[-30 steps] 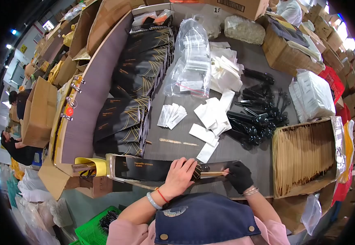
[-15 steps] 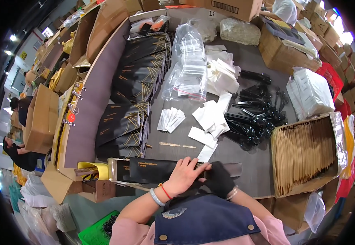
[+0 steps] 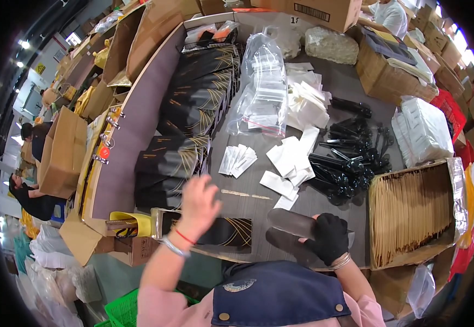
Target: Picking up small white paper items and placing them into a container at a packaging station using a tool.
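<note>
My left hand (image 3: 198, 200) is bare, with a red cord and a bracelet at the wrist. It is lifted above the table's front edge, fingers loosely apart and holding nothing, just below the stacked black boxes (image 3: 174, 163). Beneath it lies a long black box with gold lines (image 3: 220, 233), flat along the front edge. My right hand (image 3: 329, 238) wears a black glove and grips a dark flat sleeve (image 3: 290, 222), which is motion-blurred and juts out to the left of the glove.
Rows of black gold-lined boxes (image 3: 199, 92) fill the left of the table. A clear plastic bag (image 3: 264, 87), white packets (image 3: 291, 161) and black plastic utensils (image 3: 346, 163) lie mid-table. A cardboard box of brown sleeves (image 3: 411, 212) stands right. A yellow holder (image 3: 131, 223) sits left.
Both hands were together on the long black box at the front edge. My left hand has risen toward the stacked boxes; my right hand has swung right with the dark sleeve.
</note>
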The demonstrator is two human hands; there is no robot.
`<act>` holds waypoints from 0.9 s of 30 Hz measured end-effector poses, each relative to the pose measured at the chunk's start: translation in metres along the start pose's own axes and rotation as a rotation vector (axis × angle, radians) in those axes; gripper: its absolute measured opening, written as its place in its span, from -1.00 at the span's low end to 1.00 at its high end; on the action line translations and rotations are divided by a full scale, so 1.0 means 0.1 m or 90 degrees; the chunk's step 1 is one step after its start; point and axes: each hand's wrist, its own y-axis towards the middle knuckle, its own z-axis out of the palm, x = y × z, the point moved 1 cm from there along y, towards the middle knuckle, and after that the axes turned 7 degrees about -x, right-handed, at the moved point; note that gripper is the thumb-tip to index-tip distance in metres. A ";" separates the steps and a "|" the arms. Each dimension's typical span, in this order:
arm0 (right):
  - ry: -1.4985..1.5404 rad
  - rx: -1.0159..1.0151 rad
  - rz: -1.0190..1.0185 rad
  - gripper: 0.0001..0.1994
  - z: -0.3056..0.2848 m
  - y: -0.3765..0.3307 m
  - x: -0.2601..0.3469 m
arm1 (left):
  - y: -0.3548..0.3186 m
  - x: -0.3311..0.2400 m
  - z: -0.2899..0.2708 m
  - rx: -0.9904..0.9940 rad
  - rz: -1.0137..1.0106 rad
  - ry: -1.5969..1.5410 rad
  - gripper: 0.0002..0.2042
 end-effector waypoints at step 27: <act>0.122 -0.179 -0.003 -0.53 0.10 0.09 -0.19 | 0.43 0.02 1.03 -0.158 -0.122 -0.154 -0.52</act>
